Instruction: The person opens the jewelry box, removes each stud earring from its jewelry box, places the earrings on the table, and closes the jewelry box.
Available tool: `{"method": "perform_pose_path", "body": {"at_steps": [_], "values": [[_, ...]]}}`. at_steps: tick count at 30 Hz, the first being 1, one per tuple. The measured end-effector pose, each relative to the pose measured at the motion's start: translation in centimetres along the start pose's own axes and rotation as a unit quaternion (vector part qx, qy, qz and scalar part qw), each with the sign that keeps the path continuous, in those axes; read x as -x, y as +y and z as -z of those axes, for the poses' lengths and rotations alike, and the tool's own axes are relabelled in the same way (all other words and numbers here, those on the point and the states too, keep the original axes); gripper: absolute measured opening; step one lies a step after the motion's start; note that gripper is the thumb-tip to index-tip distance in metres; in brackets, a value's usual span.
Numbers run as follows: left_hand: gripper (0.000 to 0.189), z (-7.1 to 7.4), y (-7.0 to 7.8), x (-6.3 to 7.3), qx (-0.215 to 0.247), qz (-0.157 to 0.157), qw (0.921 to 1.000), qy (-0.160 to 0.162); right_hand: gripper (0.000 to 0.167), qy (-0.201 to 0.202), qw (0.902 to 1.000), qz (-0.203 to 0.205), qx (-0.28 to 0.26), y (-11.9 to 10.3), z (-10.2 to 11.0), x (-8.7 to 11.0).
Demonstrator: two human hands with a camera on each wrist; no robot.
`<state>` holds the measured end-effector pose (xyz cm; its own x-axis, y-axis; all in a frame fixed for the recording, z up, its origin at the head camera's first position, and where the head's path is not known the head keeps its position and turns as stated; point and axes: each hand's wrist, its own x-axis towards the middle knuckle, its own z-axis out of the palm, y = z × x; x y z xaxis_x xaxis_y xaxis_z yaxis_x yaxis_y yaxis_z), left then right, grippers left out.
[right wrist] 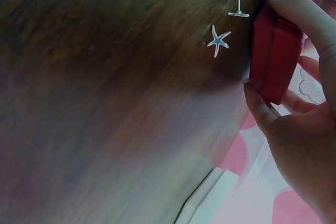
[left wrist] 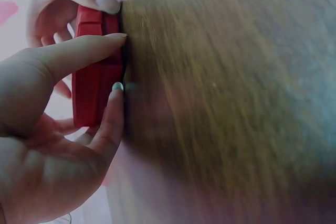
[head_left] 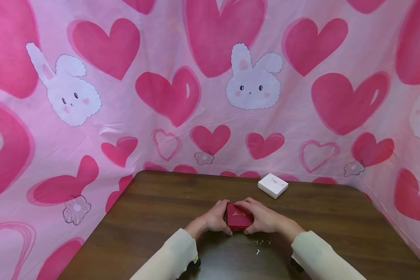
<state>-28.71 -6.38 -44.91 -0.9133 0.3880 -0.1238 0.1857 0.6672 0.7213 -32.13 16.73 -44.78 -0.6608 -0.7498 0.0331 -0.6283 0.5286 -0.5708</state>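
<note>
A red jewelry box (head_left: 239, 216) with gold lettering on its lid rests on the brown table. My left hand (head_left: 217, 217) grips its left side, thumb at the near edge and fingers at the far edge. From the other side my right hand (head_left: 264, 217) holds the box the same way. The lid looks closed, as the red side (right wrist: 275, 51) in the right wrist view shows only a thin seam. Beside the box lie small silver starfish-shaped pieces (right wrist: 218, 41) with blue centres, and a stud (right wrist: 239, 10) whose post sticks up.
A white box (head_left: 273, 186) with faint lettering stands near the table's back edge, right of the hands. Closer to me, a small white piece (head_left: 258, 252) lies on the table (head_left: 154, 217). A pink cloth (head_left: 210, 116) with hearts and rabbits hangs around the table.
</note>
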Motion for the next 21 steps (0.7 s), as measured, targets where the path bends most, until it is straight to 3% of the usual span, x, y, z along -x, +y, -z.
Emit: {"method": "perform_pose_path", "body": {"at_steps": [5,13,21], "values": [[0.103,-0.1,0.0,-0.1,-0.012,-0.009,0.9997,0.020,0.091,0.036,0.9993,-0.006,0.006,0.6,0.2,0.1],[0.084,0.3,-0.1,-0.1,-0.051,-0.019,0.9966,0.062,0.087,0.108,0.9924,-0.049,0.033,2.7,0.9,0.1],[0.069,1.1,-0.3,0.2,-0.077,-0.020,0.9931,0.086,0.082,0.127,0.9881,-0.083,0.026,4.3,1.2,0.3]]}}
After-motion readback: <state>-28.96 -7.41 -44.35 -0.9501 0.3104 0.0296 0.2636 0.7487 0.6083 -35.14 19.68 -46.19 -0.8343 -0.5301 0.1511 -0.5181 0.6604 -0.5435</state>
